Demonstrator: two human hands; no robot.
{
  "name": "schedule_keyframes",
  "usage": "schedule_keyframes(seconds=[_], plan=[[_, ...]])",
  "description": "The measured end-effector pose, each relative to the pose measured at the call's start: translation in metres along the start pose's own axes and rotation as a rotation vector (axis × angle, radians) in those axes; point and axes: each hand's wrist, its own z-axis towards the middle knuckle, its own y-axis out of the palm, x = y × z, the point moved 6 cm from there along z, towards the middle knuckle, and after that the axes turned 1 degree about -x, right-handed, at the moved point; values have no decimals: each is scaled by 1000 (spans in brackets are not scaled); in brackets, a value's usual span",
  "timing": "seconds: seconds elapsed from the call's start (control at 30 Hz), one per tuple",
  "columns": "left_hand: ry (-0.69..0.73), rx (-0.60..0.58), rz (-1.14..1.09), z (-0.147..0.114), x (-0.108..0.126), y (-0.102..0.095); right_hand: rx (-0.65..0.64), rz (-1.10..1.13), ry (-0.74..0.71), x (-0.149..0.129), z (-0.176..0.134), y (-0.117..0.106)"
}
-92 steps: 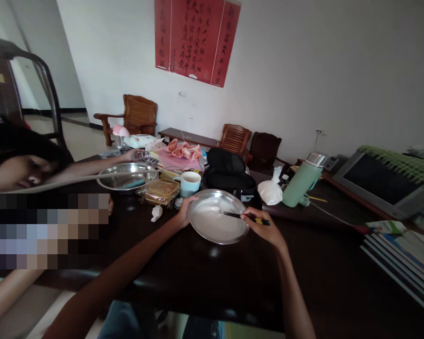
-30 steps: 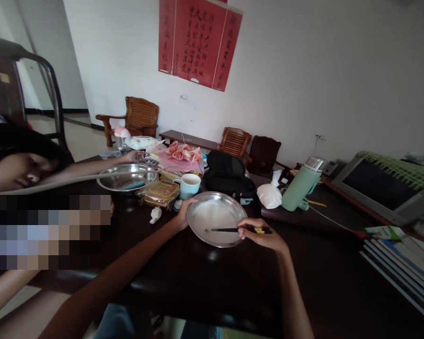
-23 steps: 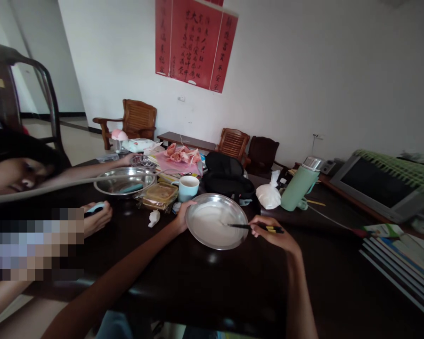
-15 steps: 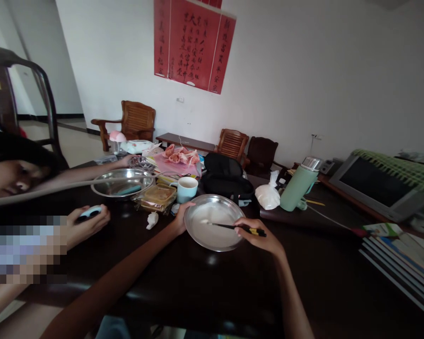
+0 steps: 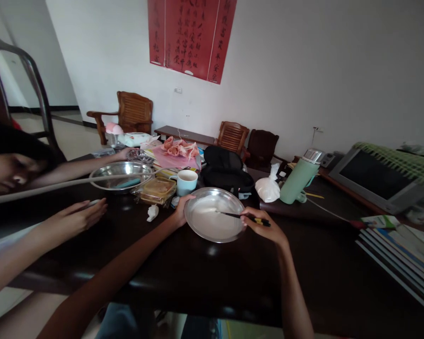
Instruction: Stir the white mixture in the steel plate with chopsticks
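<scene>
1. Two bare hands of the wearer meet at a shallow metal basin [image 5: 215, 191] in the head view, the only view; it stands on the dark table [image 5: 212, 278] in front of the wearer, with white liquid [image 5: 212, 226] inside.
2. The left hand [image 5: 180, 212] grips the basin by its left rim, with the forearm lying across the table edge.
3. The right hand [image 5: 263, 225] is closed around black chopsticks [image 5: 231, 215] with gold marks near the back end. They slant in over the right rim, and their tips reach the middle of the white liquid; how deep they go, I cannot tell. Whether the fingers also touch the rim is unclear.
4. Just behind the basin sit a light-blue mug [image 5: 187, 183] and an open black case [image 5: 228, 176]. Left of the mug is a wrapped food box [image 5: 158, 189], with a crumpled white tissue [image 5: 152, 213] nearer the wearer.
5. To the right, a knotted bag with white contents [image 5: 267, 189] rests beside a green flask [image 5: 298, 181], which has a silver cap.
6. At the left, another person's hand [image 5: 76, 216] is curled around a small pale object [image 5: 93, 203], mostly hidden, near a second metal basin [image 5: 127, 165].
</scene>
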Motion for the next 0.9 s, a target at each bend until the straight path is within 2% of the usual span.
schedule_keyframes(seconds=[0.1, 0.23, 0.33, 0.43, 0.5, 0.63, 0.73, 0.83, 0.9], plan=[[-2, 14, 11, 0, -1, -1, -52, 0, 38, 3, -9, -11], [9, 20, 14, 0, 0, -1, -165, 17, 8, -3, -4, 6], [7, 8, 13, -2, 1, 2, -88, -27, -41, -7, 3, 11], [6, 22, 6, -3, 1, 2, -11, -63, -11, -2, -3, -5], [3, 42, 3, -3, 1, 1, -37, -48, 22, 0, -9, -13], [-6, 36, -3, -5, 1, 3, -162, -3, -3, -5, -6, 5], [-3, 39, -5, -7, 2, 4, -119, -37, -45, -9, 4, 16], [-9, 45, -1, -6, 2, 3, -13, -82, -23, -4, 2, 2], [-15, 37, 0, -4, 1, 2, -6, -99, 4, 0, -4, -11]])
